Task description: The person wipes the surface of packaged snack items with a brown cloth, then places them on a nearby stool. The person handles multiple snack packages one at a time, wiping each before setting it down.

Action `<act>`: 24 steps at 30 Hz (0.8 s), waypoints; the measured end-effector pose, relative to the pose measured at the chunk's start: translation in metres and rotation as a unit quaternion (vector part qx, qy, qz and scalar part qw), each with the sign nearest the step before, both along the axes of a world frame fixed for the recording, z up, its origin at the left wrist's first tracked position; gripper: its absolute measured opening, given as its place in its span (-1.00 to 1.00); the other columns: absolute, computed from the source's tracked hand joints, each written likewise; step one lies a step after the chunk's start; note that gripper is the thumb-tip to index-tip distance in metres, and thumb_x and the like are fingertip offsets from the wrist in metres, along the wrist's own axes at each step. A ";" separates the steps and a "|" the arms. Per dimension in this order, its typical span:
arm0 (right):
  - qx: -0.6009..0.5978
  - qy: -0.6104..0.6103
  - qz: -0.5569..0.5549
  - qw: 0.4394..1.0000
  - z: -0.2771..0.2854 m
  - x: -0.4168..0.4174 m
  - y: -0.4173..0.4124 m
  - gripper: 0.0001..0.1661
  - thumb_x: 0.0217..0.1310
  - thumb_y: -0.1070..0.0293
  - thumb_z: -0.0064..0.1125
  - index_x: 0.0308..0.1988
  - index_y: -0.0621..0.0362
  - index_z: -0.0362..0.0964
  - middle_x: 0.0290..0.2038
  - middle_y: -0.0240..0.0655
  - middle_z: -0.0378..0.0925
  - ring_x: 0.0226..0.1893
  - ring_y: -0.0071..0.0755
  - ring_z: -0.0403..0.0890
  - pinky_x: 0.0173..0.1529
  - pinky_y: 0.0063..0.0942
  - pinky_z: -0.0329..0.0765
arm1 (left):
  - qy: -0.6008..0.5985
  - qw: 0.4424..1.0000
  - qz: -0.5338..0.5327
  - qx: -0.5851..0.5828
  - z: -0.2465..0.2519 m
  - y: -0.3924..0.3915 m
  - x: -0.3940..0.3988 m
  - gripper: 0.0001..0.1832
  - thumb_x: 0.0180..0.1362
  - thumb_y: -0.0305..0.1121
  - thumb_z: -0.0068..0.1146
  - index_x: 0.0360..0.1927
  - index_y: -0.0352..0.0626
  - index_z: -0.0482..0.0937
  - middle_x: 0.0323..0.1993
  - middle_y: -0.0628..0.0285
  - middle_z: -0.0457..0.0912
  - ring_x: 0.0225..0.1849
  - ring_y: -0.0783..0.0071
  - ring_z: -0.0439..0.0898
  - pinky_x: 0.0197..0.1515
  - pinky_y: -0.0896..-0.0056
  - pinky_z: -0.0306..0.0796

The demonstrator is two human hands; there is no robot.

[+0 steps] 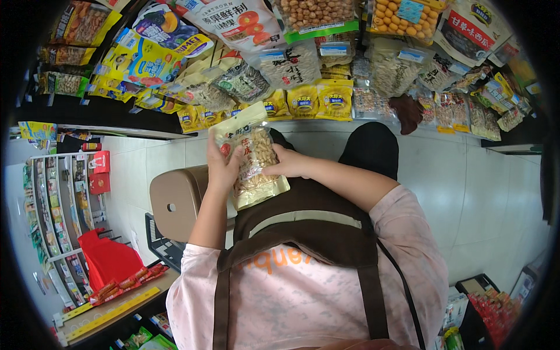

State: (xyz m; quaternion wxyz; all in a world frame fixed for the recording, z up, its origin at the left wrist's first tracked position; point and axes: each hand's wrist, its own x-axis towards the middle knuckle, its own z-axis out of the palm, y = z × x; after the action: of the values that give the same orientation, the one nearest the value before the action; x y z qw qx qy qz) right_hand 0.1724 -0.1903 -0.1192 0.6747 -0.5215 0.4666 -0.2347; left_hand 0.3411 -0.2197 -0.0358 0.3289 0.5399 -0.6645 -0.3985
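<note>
Both my hands hold one pale yellow bag of seeds or nuts (262, 146) with a clear front window, tilted above my lap. My left hand (222, 161) grips its left edge, the thumb lying over the front. On the bag's right side is my right hand (288, 161), its fingers against the lower half of the front. Beyond the bag, small yellow snack packs (303, 103) stand in a row along the shelf's front edge. Behind them lie clear bags of seeds (288, 65) and a bag of round brown nuts (317, 12).
A brown plastic stool (173, 203) stands at my left, beside a black plastic crate (164, 243). A dark brown cloth or glove (407, 113) hangs over the shelf edge. Further left are a red cloth (107, 258) and a stocked white rack (54, 205).
</note>
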 end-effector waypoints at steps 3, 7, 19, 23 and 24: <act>-0.024 -0.009 -0.003 1.000 -0.002 0.010 0.001 0.05 -0.16 0.03 0.28 0.17 0.37 -0.07 -0.02 -0.02 0.36 -0.03 -0.24 0.42 0.05 -0.48 0.33 | -0.368 0.907 -0.141 -0.151 0.002 0.005 -0.004 -0.38 0.05 -0.07 0.04 0.18 -0.06 0.22 0.24 -0.06 0.07 0.28 -0.03 0.01 0.24 -0.11 -0.14; -0.121 0.035 0.138 0.982 0.007 -0.023 -0.001 -0.04 -0.04 0.05 0.21 0.21 0.28 -0.09 -0.07 -0.05 0.42 -0.11 -0.23 0.48 -0.02 -0.43 0.39 | -0.419 0.880 -0.207 -0.089 -0.023 0.015 -0.011 -0.40 0.03 0.05 -0.03 0.14 0.05 0.29 0.25 0.03 0.10 0.30 0.02 -0.03 0.25 -0.13 -0.23; -0.043 0.296 -0.497 0.814 -0.153 -0.311 0.019 -0.34 -0.08 0.10 0.19 0.04 0.12 0.24 -0.04 -0.03 0.34 -0.11 -0.08 0.47 -0.04 -0.28 0.41 | -0.383 0.899 -0.190 -0.094 -0.023 -0.003 -0.016 -0.42 -0.07 -0.13 0.08 0.07 -0.06 0.36 0.21 0.01 0.19 0.27 -0.03 0.04 0.25 0.02 -0.13; 0.065 0.437 -0.493 0.749 -0.170 -0.329 0.016 -0.14 -0.15 0.03 0.23 0.17 -0.15 0.06 0.19 0.16 -0.06 0.02 0.24 0.32 0.06 -0.18 0.34 | -0.376 0.905 -0.178 -0.090 -0.023 -0.001 -0.017 -0.44 -0.10 -0.22 0.11 0.06 -0.10 0.37 0.19 0.01 0.21 0.26 -0.04 0.06 0.25 0.04 -0.11; 0.087 0.447 -0.484 0.747 -0.175 -0.335 0.015 -0.11 -0.15 0.01 0.22 0.20 -0.24 0.01 0.23 0.18 -0.17 0.04 0.29 0.29 0.07 -0.18 0.33 | -0.376 0.905 -0.179 -0.092 -0.023 -0.002 -0.018 -0.44 -0.10 -0.23 0.12 0.06 -0.10 0.37 0.19 0.01 0.21 0.26 -0.04 0.07 0.25 0.04 -0.11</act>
State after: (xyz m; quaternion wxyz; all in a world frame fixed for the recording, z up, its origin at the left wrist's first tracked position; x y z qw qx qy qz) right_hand -0.1621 -0.1756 -0.2941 0.2274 -0.2105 0.9231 -0.2280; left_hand 0.3229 -0.2217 -0.0586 0.0258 0.4890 -0.8579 -0.1553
